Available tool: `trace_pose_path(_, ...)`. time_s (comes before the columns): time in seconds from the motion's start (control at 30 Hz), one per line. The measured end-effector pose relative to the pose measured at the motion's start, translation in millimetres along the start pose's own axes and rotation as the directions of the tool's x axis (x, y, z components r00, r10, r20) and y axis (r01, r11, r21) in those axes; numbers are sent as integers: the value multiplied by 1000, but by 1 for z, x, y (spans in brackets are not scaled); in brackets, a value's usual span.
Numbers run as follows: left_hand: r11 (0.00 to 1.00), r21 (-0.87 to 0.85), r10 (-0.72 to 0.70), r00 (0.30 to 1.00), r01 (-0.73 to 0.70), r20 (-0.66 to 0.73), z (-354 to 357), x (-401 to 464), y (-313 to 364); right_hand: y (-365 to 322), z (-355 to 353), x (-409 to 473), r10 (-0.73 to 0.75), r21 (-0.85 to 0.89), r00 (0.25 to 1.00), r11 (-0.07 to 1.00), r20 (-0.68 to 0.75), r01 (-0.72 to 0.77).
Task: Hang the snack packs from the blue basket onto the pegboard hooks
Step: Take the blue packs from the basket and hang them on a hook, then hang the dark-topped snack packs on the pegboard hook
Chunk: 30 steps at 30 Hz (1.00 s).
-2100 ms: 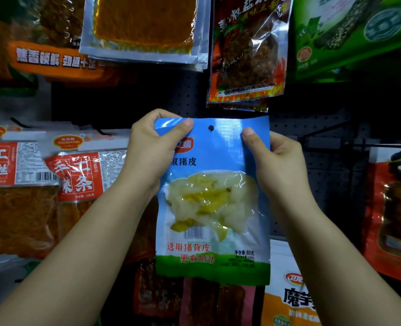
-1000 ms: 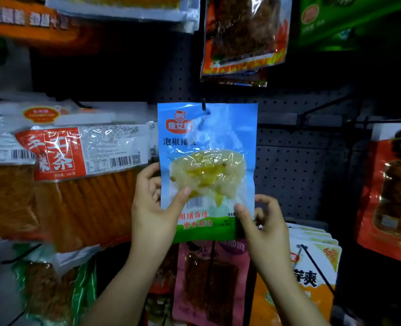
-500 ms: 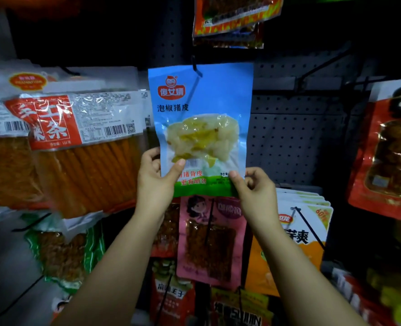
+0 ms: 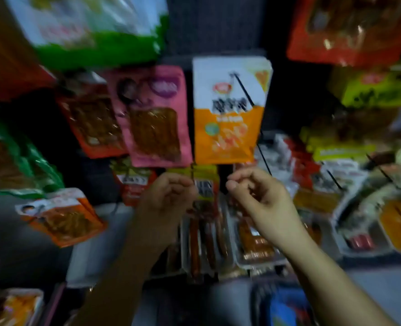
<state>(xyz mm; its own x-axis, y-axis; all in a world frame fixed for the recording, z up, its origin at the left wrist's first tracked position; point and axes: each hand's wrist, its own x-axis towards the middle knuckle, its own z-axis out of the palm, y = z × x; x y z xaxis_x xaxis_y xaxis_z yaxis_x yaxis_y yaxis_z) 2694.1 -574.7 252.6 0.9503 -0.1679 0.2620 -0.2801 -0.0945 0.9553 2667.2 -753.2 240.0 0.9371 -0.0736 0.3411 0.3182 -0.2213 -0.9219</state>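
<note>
The view is blurred by motion. Only the green bottom band of the snack pack (image 4: 100,48) shows at the top left, where it hangs on the pegboard (image 4: 213,22) with no hand touching it. My left hand (image 4: 171,196) and my right hand (image 4: 256,196) are lower down, side by side, with fingers loosely curled and nothing in them. They are in front of a small yellow pack (image 4: 205,184). A corner of the blue basket (image 4: 281,311) appears at the bottom edge between my forearms.
A pink pack (image 4: 152,114) and a white-and-orange pack (image 4: 227,114) hang just above my hands. Black hooks (image 4: 244,90) stick out toward me. Trays of sausage packs (image 4: 206,238) lie below, and more hanging packs crowd both sides.
Both hands have let go of the snack pack, which stays hanging, and have dropped lower. The view has swung down toward the lower rows and the basket.
</note>
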Motion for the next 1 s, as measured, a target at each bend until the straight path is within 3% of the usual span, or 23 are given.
trace_pose_path(0.1, 987, 120, -132, 961, 105, 245, 65, -27, -42, 54, -45, -75, 222, -43, 959, 972, -176, -233)
trace_pose_path(0.17, 964, 181, -248, 896, 192, 369, 108, -44, -77, 95, -74, -129, 396, -45, 873, 904, -284, -425)
trace_pose_path(0.27, 915, 259, -401, 771, 309, 495, 173, -75, -141, 157, -112, -211, 625, -2, 665, 728, -409, -685)
trace_pose_path(0.37, 836, 384, -548, 617, 392, 565, 235, -112, -219, 221, -140, -283, 749, 39, 450, 533, -486, -845)
trace_pose_path(0.47, 738, 516, -675, 461, 436, 576, 289, -156, -312, 296, -154, -347, 838, 66, 255, 325, -483, -943)
trace_pose_path(0.57, 651, 607, -758, 349, 455, 552, 332, -198, -413, 382, -156, -398, 883, 94, 133, 195, -450, -976)
trace_pose_path(0.63, 619, 626, -784, 326, 474, 528, 360, -218, -478, 445, -154, -425, 899, 61, 108, 147, -425, -987)
trace_pose_path(0.77, 559, 627, -828, 328, 543, 454, 411, -239, -585, 571, -146, -460, 944, -147, 136, 94, -302, -985)
trace_pose_path(0.83, 536, 629, -843, 308, 563, 442, 429, -239, -628, 628, -143, -462, 956, -220, 178, 126, -232, -967)
trace_pose_path(1.0, 495, 666, -867, 270, 558, 419, 456, -225, -693, 746, -148, -443, 962, -150, 220, 196, -164, -969)
